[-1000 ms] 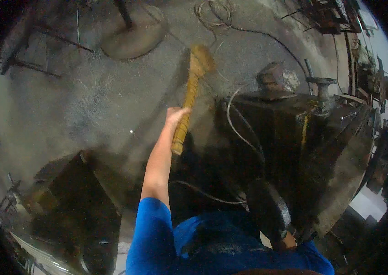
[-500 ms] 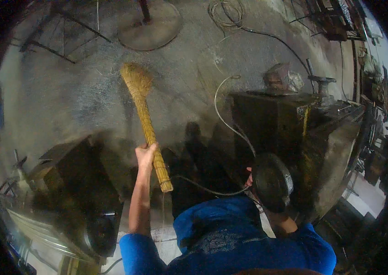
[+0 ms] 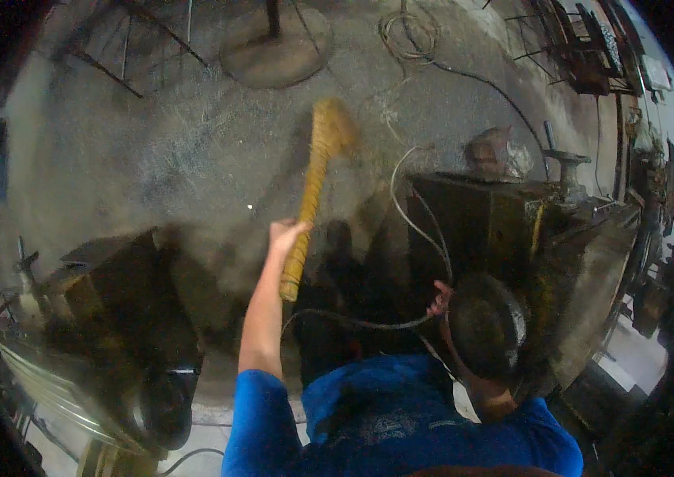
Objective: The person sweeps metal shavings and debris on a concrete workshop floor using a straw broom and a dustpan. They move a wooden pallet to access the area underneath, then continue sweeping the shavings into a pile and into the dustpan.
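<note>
I see the straw broom [image 3: 315, 171] slanting above the floor [image 3: 194, 159], its head pointing away from the body. The left hand [image 3: 289, 233] is wrapped around its handle. The right hand [image 3: 438, 299] is beside the grey hose [image 3: 388, 326]; whether it grips, I cannot tell. Near the upper edge of the dark cabinet [image 3: 472, 215] I notice a crumpled bag [image 3: 504, 153], its contents unclear to me.

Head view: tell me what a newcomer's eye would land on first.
The yellow broom stands out first, held in the left grip near the middle. Next comes the bright blue shirt at the bottom, then the dark round object at lower right.
</note>
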`<state>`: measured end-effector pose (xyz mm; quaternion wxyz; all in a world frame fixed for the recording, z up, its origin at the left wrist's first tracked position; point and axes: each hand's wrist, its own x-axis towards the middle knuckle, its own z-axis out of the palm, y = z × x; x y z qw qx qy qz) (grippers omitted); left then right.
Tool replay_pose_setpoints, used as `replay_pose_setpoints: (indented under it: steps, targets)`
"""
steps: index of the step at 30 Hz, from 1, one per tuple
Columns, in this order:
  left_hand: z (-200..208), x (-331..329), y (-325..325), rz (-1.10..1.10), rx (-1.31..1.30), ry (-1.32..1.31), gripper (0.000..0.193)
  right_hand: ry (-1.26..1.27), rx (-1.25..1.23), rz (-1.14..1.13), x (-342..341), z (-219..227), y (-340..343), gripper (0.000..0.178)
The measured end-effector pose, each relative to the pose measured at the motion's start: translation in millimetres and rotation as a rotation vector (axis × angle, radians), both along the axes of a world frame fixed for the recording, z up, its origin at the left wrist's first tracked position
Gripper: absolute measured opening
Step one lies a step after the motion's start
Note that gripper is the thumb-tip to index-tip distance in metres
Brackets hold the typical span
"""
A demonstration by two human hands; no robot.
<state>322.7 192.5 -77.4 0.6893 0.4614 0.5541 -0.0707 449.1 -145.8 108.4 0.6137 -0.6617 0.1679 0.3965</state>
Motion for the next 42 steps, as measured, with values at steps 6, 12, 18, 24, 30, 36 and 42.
replay_pose_setpoints:
  steps: [6, 12, 18, 24, 30, 36, 42]
  targets:
    - [33, -60, 57, 0.275, 0.123, 0.081, 0.031, -0.195, -0.402, 0.0, 8, -122, 1, 0.031]
    - [74, -124, 73, 0.42, 0.187, 0.06, 0.03, -0.346, -0.583, -0.094, 47, -207, 19, 0.035]
    - [92, -150, 57, 0.405, 0.277, 0.08, 0.029, -0.333, -1.101, 0.141, 53, -204, -3, 0.062]
    - [104, -146, 62, 0.368, 0.247, -0.074, 0.027, -0.361, -0.875, 0.337, -3, -240, -13, 0.032]
    - [143, -164, 44, 0.307, 0.291, -0.111, 0.027, 0.165, 0.059, 0.302, -147, -87, 201, 0.042]
    - [160, -173, 9, 0.266, 0.353, -0.29, 0.026, 0.354, 0.451, 0.238, -190, -34, 335, 0.045]
    - [158, -158, 7, 0.244, 0.059, -0.278, 0.025, 0.059, 0.187, 0.255, -174, -91, 334, 0.019]
